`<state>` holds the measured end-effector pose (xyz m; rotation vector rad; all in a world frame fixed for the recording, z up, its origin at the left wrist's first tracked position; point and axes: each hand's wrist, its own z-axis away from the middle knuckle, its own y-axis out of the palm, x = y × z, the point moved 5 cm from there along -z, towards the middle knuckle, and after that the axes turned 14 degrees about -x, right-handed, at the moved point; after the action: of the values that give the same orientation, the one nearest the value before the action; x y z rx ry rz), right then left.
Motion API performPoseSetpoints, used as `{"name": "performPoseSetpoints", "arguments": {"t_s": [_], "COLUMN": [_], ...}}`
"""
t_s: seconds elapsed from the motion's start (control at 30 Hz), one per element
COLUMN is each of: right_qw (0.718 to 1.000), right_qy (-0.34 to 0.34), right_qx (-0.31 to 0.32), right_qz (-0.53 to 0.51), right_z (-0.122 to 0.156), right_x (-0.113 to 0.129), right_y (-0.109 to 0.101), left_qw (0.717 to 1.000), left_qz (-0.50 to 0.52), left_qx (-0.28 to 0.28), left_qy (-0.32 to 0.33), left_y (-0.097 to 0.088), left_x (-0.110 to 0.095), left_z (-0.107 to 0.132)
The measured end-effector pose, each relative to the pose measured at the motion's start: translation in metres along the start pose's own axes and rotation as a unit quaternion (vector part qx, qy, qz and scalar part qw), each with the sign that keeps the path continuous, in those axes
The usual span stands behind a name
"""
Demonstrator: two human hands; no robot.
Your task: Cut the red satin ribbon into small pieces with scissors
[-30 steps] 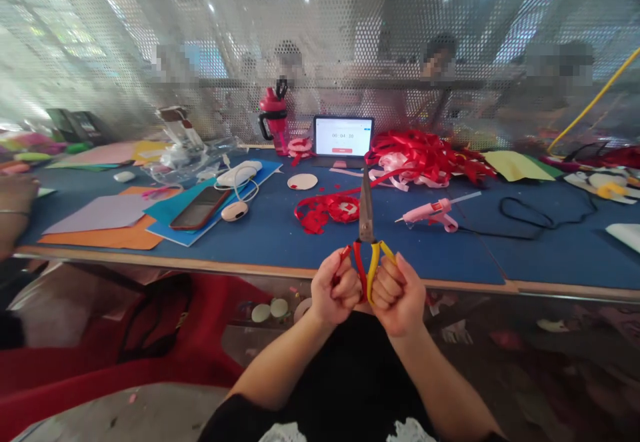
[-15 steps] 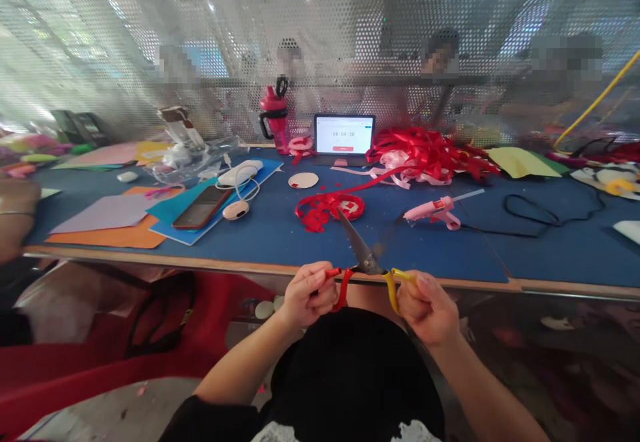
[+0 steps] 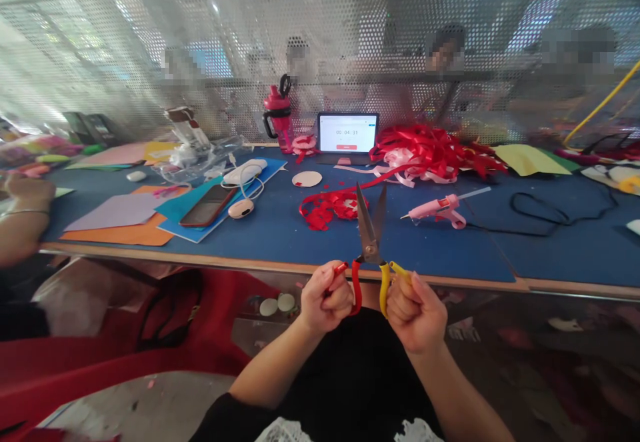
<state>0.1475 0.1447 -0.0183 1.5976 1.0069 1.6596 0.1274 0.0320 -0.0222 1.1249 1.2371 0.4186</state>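
Our left grip [image 3: 327, 297] is wrapped around the red handle [image 3: 356, 289] and our right grip [image 3: 416, 310] around the yellow handle [image 3: 384, 287] of spread scissors [image 3: 371, 251] just ahead, where dipping forward while squeezing could nick the red ribbon [image 3: 317, 214] beyond on the counter [image 3: 280, 247].

You wear black clothing [image 3: 370, 375], with a black sleeve [image 3: 227, 419] and white lacy patches [image 3: 283, 431] along the bottom edge; your left hand [image 3: 327, 297] and right hand [image 3: 417, 312] are bare.
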Motion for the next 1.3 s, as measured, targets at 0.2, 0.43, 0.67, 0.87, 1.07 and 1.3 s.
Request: {"name": "performPoseSetpoints", "arguments": {"t_s": [0.2, 0.43, 0.67, 0.87, 1.07, 1.3], "right_qw": [1.000, 1.000, 1.000, 1.000, 0.999, 0.999], "right_qy": [-0.001, -0.008, -0.002, 0.008, 0.007, 0.009], "right_qx": [0.010, 0.021, 0.024, 0.014, 0.019, 0.018], "right_qz": [0.003, 0.004, -0.014, -0.024, -0.031, -0.044], "right_z": [0.000, 0.000, -0.001, -0.003, -0.001, 0.000], "right_x": [-0.001, -0.002, -0.006, -0.008, -0.007, -0.010], "right_y": [0.003, 0.004, 0.004, 0.002, 0.004, 0.004], "left_qw": [1.000, 1.000, 0.999, 0.999, 0.997, 0.998], "left_qz": [0.008, 0.021, 0.031, 0.050, 0.071, 0.062], "left_qx": [0.003, 0.010, 0.000, -0.007, 0.010, -0.001], "left_qy": [0.000, -0.001, -0.006, -0.021, -0.029, -0.021], "left_y": [-0.001, -0.001, -0.001, 0.000, 0.003, 0.002], "left_x": [-0.001, 0.000, 0.005, 0.009, 0.009, 0.012], "left_z": [0.001, 0.002, 0.001, -0.002, -0.001, 0.001]}}
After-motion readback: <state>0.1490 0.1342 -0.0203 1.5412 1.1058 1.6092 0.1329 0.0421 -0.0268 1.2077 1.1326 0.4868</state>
